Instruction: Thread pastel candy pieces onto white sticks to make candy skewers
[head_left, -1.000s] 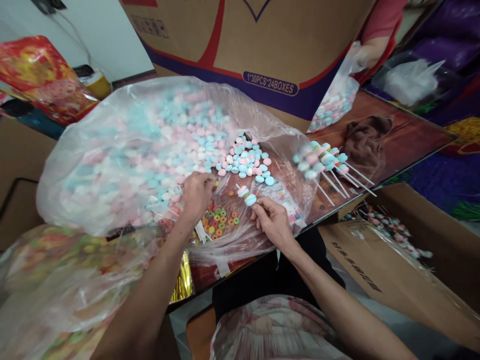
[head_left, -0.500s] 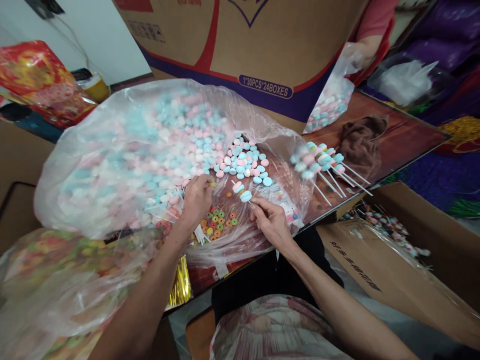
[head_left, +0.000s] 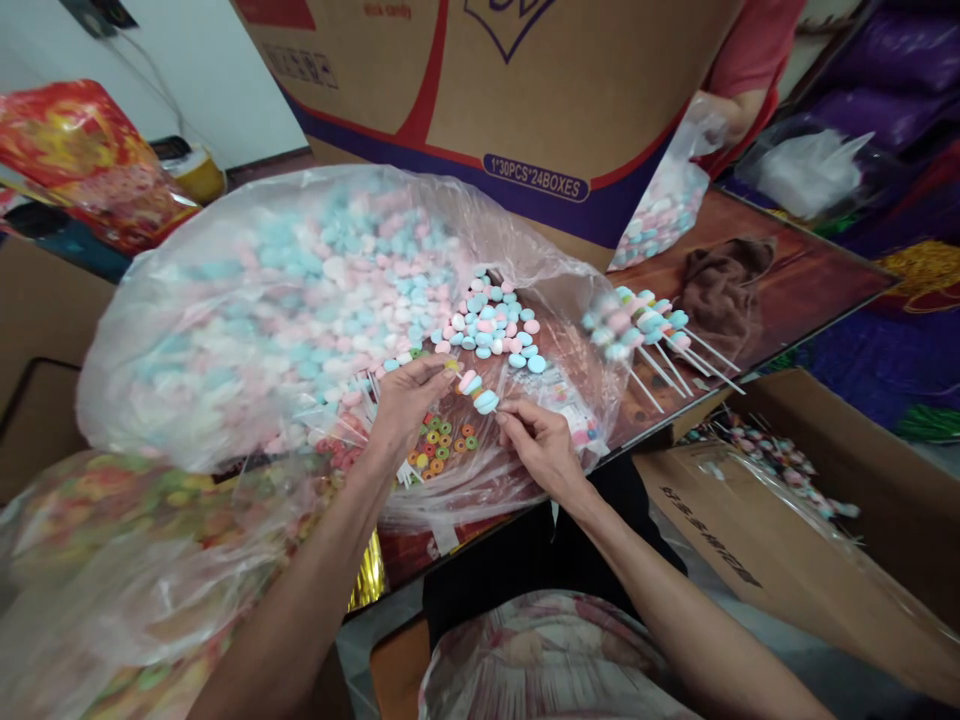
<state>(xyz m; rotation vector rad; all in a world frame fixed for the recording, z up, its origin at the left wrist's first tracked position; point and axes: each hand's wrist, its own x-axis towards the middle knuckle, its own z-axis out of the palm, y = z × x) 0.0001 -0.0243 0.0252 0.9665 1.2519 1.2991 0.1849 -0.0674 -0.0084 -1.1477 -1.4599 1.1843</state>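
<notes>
Crowding skewer (head_left: 480, 392): candy bag (head_left: 247, 300) (finished skewers (head_left: 645, 325) rightward).

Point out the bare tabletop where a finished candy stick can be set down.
Bare wood shows right of the finished sticks, around the brown cloth, toward the table edge. Crowded: the big candy bag, loose candies and ring candies by both hands.

A thin white stick (head_left: 491, 405) is lying tilted above the table's near edge, its upper end pointing toward the far left corner, its lower end pinched in fingers. Three pastel candies (head_left: 477, 390), pink and blue, are sitting threaded on it, bunched close together. A small yellow ring (head_left: 451, 365) is being held at the stick's upper tip, just beside the topmost candy; whether it is touching the tip cannot be told.
</notes>
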